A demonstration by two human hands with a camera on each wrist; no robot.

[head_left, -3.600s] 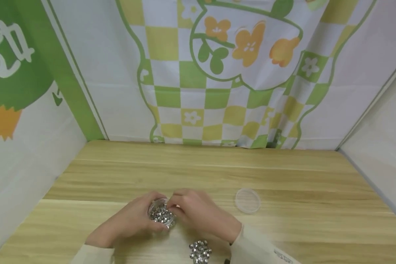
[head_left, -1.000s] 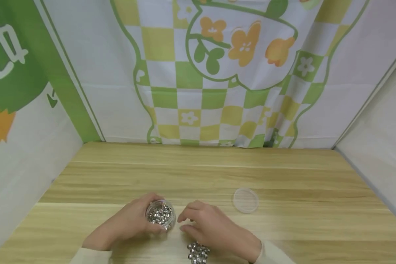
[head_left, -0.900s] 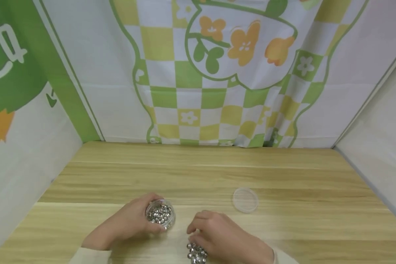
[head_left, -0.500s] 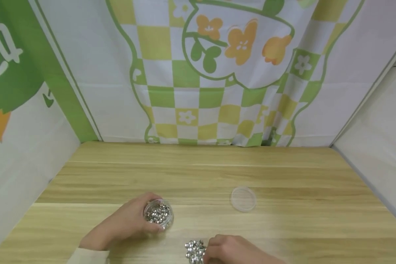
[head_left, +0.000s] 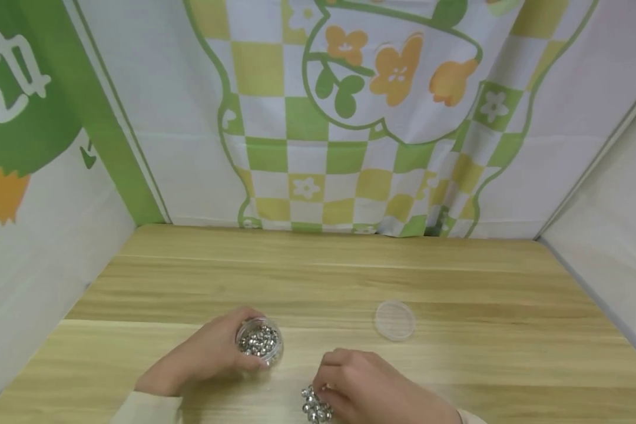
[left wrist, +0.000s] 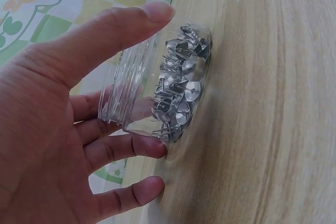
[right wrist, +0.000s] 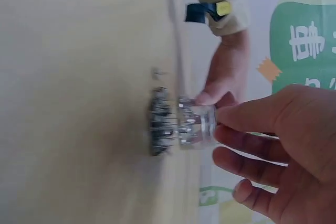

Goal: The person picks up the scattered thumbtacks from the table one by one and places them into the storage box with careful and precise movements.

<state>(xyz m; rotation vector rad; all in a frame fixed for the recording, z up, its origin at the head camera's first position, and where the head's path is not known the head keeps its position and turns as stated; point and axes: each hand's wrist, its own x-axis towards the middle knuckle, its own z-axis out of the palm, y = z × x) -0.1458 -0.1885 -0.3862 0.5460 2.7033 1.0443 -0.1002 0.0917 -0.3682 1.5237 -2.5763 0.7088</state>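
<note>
My left hand (head_left: pixel 219 347) grips a clear round jar (left wrist: pixel 131 85) of silver thumbtacks (left wrist: pixel 181 82), thumb on one side and fingers on the other. The jar stands without its lid, its mouth tilted a little toward me in the head view. A pile of loose thumbtacks (head_left: pixel 314 407) lies at the near side of the table. Over its right edge is my right hand (head_left: pixel 363 383), with thumb and forefinger tips close together. In the right wrist view the pile (right wrist: pixel 160 121) shows apart from these fingertips (right wrist: pixel 226 116); I cannot tell whether they pinch a tack.
A clear round lid (head_left: pixel 395 321) lies flat on the wooden table (head_left: pixel 482 330), right of the jar and beyond my right hand. One stray tack (right wrist: pixel 157 73) sits beside the pile. A patterned curtain (head_left: pixel 344 176) hangs behind the table, with white panels at both sides.
My right hand left the jar, came down to the pile's right side near the table's front, and has since risen slightly over it. My left hand keeps its grip on the jar.
</note>
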